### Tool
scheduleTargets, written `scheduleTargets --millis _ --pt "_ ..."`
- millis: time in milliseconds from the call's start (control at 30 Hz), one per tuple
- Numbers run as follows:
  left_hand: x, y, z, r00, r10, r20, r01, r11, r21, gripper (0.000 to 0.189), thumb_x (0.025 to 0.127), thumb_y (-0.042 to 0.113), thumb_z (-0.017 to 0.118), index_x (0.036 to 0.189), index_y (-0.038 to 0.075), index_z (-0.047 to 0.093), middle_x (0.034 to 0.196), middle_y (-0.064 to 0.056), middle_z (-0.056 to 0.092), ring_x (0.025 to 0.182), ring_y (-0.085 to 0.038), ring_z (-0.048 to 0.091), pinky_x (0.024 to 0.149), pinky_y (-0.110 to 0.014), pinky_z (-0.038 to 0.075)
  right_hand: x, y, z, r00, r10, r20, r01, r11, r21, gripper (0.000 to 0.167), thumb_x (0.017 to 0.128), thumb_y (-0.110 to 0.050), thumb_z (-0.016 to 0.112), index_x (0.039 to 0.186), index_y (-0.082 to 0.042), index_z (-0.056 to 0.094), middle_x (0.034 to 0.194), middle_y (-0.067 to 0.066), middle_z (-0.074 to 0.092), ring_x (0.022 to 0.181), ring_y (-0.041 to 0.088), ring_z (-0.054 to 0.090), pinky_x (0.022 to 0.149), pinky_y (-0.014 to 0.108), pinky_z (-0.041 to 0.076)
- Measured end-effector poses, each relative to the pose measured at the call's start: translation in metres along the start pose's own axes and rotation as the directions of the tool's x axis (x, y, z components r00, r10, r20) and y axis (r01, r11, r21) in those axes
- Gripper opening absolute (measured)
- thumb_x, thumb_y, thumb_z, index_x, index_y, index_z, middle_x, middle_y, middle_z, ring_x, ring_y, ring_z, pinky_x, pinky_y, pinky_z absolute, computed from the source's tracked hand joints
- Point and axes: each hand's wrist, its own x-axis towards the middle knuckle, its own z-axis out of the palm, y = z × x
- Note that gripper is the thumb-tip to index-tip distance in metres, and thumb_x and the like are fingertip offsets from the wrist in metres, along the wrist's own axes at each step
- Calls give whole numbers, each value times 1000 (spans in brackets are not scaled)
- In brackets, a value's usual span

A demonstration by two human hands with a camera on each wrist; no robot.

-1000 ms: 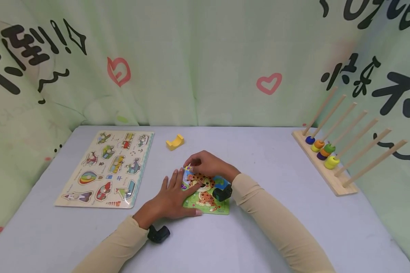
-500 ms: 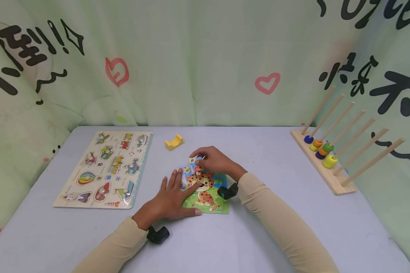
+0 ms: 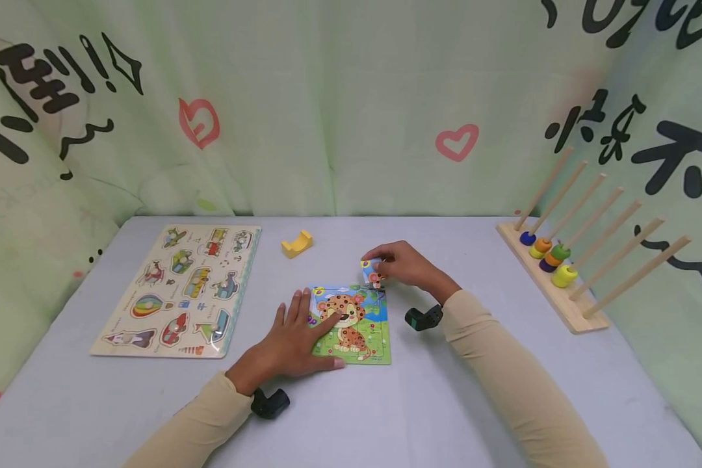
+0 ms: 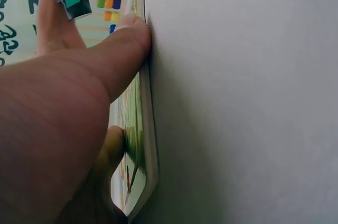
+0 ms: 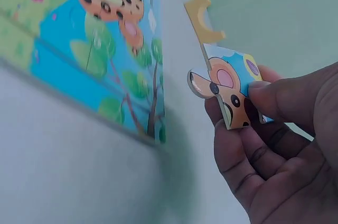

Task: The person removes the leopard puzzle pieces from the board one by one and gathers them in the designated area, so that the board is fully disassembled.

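A square jigsaw puzzle (image 3: 359, 335) with a spotted leopard cub on green and blue lies flat on the table. My left hand (image 3: 292, 338) rests on its left side, fingers spread, the thumb along the front edge. In the left wrist view that thumb (image 4: 127, 36) presses at the puzzle's edge. Beyond the puzzle's back right corner, my right hand (image 3: 408, 263) pinches a puzzle piece (image 3: 371, 272) between thumb and fingers. Close up in the right wrist view, the piece (image 5: 232, 84) bears a round ear, an eye and a bit of purple-and-yellow flower, and is held tilted above the table.
A wooden vehicle puzzle board (image 3: 178, 292) lies at the left. A yellow curved block (image 3: 297, 245) sits behind the leopard puzzle. At the right stands a wooden peg rack (image 3: 597, 315) with coloured beads on several pegs. A printed curtain (image 3: 327, 130) hangs at the back.
My right hand has lifted the piece from the puzzle's back left corner and carried it right, past the back right corner. The left hand stays on the puzzle.
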Motion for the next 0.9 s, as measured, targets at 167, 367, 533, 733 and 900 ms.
scheduleTargets --millis 167,367,533,733,900 --pt "-3 -1 2 1000 -16 -8 16 999 -31 86 83 70 59 154 30 31 156 -32 -3 143 -46 -7 110 -63 2 -4 13 -11 998 58 -7 -58 998 -8 28 96 -6 56 121 -8 69 120 9 63 100 23 55 80 33 47" --pt "-4 -1 3 1000 -5 -31 5 1000 -28 86 83 70 59 153 28 33 156 -32 -3 143 -46 -7 110 -63 1 -9 30 -23 991 127 -47 -128 991 -29 27 94 -8 59 119 -9 70 120 10 62 102 24 53 81 34 45" --pt "-3 0 2 999 4 -33 -5 1000 -25 86 82 70 59 153 28 33 155 -33 -3 143 -46 -8 110 -63 0 -11 37 -28 989 140 -50 -143 989 -49 26 93 -9 62 118 -6 70 118 11 63 100 25 53 81 34 45" --pt "-1 -1 2 999 9 -32 -10 999 -31 86 83 69 59 153 28 32 156 -33 -5 143 -45 -9 110 -62 -1 -9 39 -26 990 122 -66 -128 987 -98 24 92 -4 62 115 -2 71 114 13 65 99 25 52 81 34 44" --pt "0 -1 2 998 42 -35 -44 998 -50 86 84 66 60 154 26 31 157 -29 -6 144 -43 -11 110 -61 -1 -10 38 -22 993 89 -79 -102 979 -177 23 91 -2 62 112 0 71 110 14 66 92 24 53 76 33 45"
